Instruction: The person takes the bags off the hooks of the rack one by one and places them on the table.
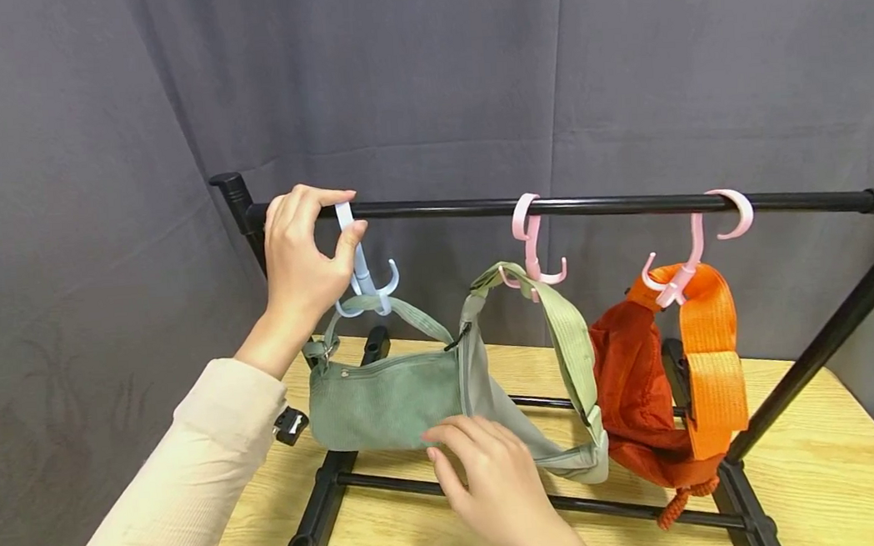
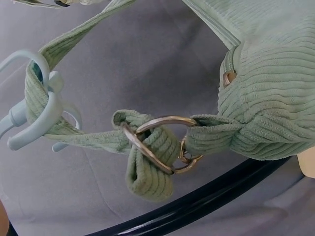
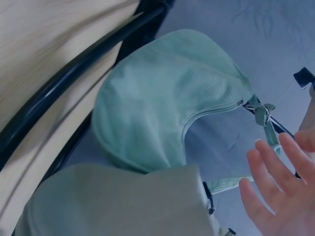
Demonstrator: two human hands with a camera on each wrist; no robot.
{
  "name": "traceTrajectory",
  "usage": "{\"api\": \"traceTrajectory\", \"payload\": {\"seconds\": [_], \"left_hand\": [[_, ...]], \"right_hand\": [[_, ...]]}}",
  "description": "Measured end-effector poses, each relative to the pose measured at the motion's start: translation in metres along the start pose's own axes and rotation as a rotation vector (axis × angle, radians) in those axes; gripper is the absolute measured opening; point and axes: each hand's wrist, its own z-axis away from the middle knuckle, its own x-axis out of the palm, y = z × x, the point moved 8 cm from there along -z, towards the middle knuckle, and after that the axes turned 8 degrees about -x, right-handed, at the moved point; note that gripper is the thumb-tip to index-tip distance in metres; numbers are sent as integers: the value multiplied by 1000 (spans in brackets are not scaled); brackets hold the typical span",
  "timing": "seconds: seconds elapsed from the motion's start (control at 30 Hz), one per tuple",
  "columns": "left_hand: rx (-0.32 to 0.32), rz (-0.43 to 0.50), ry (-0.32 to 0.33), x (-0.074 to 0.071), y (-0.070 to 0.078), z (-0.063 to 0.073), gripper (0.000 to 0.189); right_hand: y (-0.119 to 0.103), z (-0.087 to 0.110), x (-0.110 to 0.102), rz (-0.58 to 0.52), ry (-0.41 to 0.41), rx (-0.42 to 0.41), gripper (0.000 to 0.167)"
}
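Pinching blue hook (image 1: 362,269) at black rail (image 1: 441,209), left grip (image 1: 303,252) raised; right grip (image 1: 490,474) low, loosely spread.

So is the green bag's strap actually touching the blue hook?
Touching. The left wrist view shows the strap bent around the blue hook, lying against its prongs.
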Motion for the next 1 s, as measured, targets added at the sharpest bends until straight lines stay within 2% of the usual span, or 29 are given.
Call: {"api": "traceTrajectory", "payload": {"seconds": [0.1,0.4,0.63,1.0], "left_hand": [[1,3,4,0,0,0,26],[6,3,-1,-1,0,2,26],[20,2,6,-3,0,2,27],[36,-7,-22,1,0,5,27]], "right_hand": [[-3,-8,-1,-27,50,-4,10],[-9,-40,-8,-71,122,-3,10],[-6,-60,-19,-58,207,61,11],[8,-85,-30,-102,205,200,11]]}}
